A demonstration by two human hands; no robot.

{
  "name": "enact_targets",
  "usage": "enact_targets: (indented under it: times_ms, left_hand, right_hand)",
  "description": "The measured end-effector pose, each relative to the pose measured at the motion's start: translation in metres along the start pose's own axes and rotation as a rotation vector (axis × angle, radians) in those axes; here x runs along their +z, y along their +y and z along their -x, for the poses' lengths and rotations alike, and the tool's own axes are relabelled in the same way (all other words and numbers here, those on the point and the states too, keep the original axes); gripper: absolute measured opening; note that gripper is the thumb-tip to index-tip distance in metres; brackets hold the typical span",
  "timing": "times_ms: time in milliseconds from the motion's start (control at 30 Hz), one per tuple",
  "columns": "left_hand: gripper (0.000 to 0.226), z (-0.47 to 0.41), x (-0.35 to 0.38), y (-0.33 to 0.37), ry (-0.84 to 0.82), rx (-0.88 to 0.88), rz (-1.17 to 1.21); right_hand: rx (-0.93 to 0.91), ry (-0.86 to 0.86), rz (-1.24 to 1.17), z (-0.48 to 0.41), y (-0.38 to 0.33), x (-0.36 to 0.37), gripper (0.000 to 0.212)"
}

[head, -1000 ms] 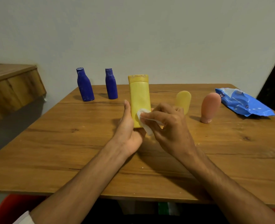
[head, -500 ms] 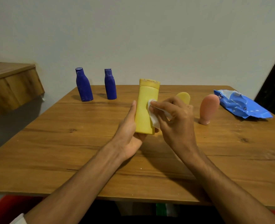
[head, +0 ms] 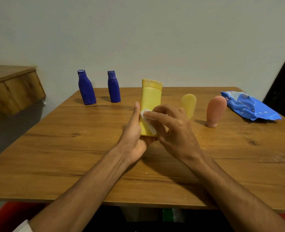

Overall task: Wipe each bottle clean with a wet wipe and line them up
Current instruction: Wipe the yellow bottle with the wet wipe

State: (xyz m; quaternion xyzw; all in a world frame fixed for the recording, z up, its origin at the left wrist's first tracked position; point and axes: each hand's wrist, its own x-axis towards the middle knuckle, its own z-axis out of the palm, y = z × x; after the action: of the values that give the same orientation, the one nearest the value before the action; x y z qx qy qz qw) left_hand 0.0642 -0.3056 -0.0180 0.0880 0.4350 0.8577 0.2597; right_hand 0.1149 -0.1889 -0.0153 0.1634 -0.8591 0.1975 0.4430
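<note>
A tall yellow bottle (head: 151, 101) stands upright above the table's middle, held at its base by my left hand (head: 135, 131). My right hand (head: 171, 128) pinches a white wet wipe (head: 146, 118) against the bottle's lower front. Two blue bottles (head: 86, 87) (head: 114, 87) stand side by side at the back left. A small yellow bottle (head: 189, 103) stands upside down behind my right hand, partly hidden. A peach bottle (head: 215, 113) stands on its cap to the right of it.
A blue wet-wipe pack (head: 249, 106) lies at the back right of the wooden table (head: 71, 156). A wooden ledge (head: 11, 87) juts out on the left. The wall runs close behind the table. Something red (head: 9, 215) shows below the table's front edge.
The yellow bottle tilted right and came back upright. My right hand moved the wipe up the bottle's right side, then down to its lower left front.
</note>
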Motion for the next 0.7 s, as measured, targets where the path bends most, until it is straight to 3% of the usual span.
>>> enact_targets:
  times_ms: [367,500,700]
  left_hand:
    - [0.06,0.0014,-0.0013,-0.0071,-0.068,0.06,-0.115]
    - [0.054,0.0052,0.002,-0.0083,-0.07,0.087,-0.162]
    - [0.052,0.0075,0.0024,-0.0096,-0.077,0.08,-0.18]
  right_hand:
    - [0.022,0.17,0.036,-0.0006,0.0016,-0.0001,0.03]
    - [-0.064,0.174,0.078,0.0006,0.0002,0.0002,0.03]
    - [0.004,0.219,0.06,0.0004,0.0007,-0.0027,0.032]
